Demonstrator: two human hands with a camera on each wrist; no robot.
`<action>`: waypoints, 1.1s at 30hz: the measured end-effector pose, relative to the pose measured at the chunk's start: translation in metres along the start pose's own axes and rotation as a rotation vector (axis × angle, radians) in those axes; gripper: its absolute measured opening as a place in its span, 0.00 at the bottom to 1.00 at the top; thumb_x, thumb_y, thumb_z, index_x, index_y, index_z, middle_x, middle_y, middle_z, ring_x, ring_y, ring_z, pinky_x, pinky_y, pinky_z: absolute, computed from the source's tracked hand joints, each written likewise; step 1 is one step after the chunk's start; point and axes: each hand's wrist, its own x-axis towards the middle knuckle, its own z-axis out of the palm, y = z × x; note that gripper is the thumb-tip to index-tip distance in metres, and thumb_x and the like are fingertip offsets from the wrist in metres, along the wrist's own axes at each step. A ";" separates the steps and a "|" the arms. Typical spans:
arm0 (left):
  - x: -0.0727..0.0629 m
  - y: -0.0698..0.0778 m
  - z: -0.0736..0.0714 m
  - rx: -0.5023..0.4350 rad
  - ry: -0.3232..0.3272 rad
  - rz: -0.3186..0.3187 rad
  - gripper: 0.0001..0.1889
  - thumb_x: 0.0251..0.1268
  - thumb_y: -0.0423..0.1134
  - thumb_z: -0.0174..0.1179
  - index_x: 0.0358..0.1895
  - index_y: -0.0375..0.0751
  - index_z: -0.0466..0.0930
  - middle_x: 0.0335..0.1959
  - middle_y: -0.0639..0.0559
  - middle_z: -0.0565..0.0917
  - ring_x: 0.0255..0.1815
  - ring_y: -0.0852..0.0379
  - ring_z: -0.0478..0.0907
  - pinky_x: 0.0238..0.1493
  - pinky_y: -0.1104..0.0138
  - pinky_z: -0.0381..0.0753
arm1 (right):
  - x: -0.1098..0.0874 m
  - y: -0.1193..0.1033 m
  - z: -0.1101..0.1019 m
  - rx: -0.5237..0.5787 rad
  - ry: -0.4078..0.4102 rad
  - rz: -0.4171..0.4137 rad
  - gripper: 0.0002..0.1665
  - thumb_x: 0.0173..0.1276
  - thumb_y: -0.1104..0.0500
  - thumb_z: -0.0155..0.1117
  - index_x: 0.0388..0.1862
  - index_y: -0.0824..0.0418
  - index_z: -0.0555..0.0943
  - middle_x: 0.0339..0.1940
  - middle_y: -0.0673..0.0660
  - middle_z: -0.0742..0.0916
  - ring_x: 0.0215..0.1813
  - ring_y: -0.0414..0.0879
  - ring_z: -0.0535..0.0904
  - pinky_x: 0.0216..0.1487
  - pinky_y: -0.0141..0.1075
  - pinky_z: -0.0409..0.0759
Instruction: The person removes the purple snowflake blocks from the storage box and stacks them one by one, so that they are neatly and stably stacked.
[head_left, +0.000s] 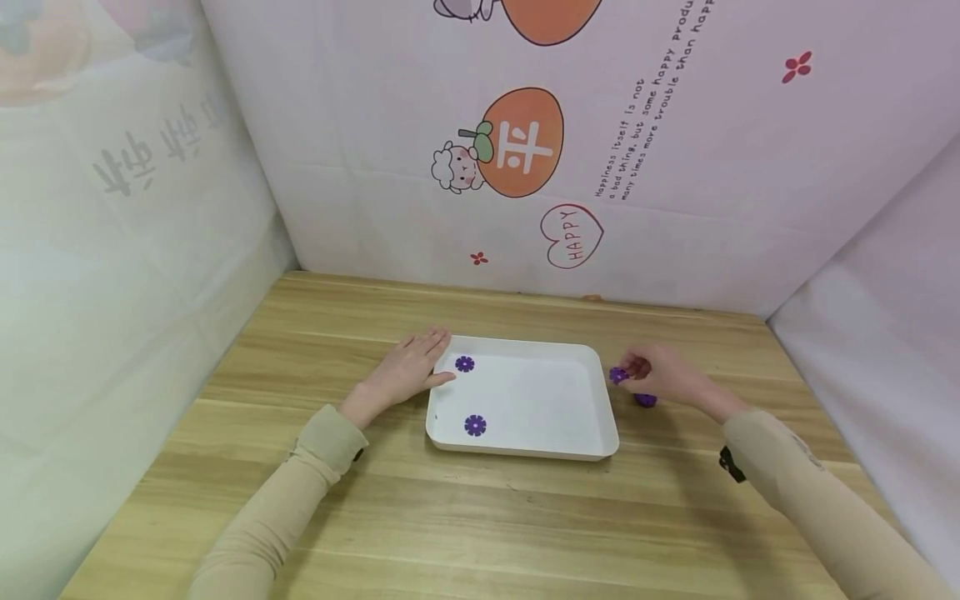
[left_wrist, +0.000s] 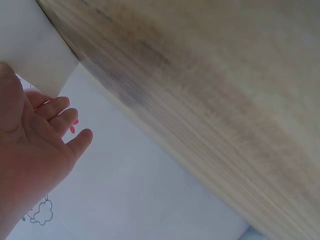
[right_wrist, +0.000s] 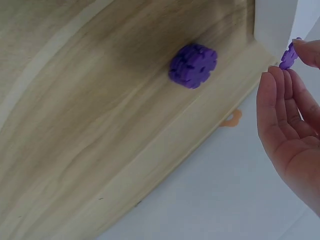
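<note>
A white rectangular tray (head_left: 525,400) rests on the wooden table, with two purple notched discs, one at its upper left (head_left: 465,364) and one at its lower left (head_left: 476,426). My left hand (head_left: 408,367) lies with extended fingers on the tray's left rim. Just beyond the right rim, my right hand (head_left: 660,372) pinches another purple notched disc (right_wrist: 288,56) between thumb and fingers. Below that hand a short stack of purple discs (right_wrist: 194,66) stands on the wood, partly hidden by the hand in the head view.
The wooden table (head_left: 517,525) runs up to a printed white cloth (head_left: 360,167) behind it. More white cloth hangs at the left (head_left: 135,275) and right sides.
</note>
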 end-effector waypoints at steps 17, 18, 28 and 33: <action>-0.002 0.002 -0.001 0.003 0.009 0.007 0.41 0.75 0.61 0.48 0.77 0.32 0.54 0.79 0.39 0.58 0.80 0.42 0.56 0.79 0.45 0.58 | -0.023 0.024 0.000 0.020 -0.005 0.119 0.15 0.59 0.62 0.74 0.41 0.70 0.82 0.34 0.59 0.87 0.36 0.43 0.81 0.35 0.25 0.80; -0.002 0.002 -0.001 0.001 0.011 0.008 0.41 0.75 0.61 0.48 0.77 0.32 0.54 0.79 0.38 0.58 0.80 0.42 0.56 0.79 0.45 0.58 | -0.024 0.025 0.000 0.022 -0.004 0.122 0.16 0.59 0.62 0.74 0.41 0.70 0.82 0.35 0.60 0.87 0.37 0.43 0.81 0.36 0.25 0.80; -0.001 0.002 -0.001 0.000 0.019 0.010 0.40 0.75 0.60 0.48 0.77 0.32 0.55 0.79 0.39 0.59 0.80 0.42 0.56 0.80 0.46 0.58 | -0.030 0.040 0.007 -0.022 0.003 0.137 0.15 0.58 0.60 0.75 0.39 0.69 0.83 0.34 0.57 0.88 0.36 0.42 0.82 0.37 0.25 0.80; -0.001 0.001 -0.001 0.009 0.026 0.015 0.40 0.75 0.60 0.48 0.76 0.32 0.55 0.78 0.38 0.59 0.80 0.42 0.58 0.79 0.46 0.60 | -0.032 0.041 0.010 -0.031 0.010 0.136 0.14 0.59 0.60 0.74 0.39 0.68 0.83 0.34 0.59 0.88 0.37 0.43 0.82 0.35 0.26 0.79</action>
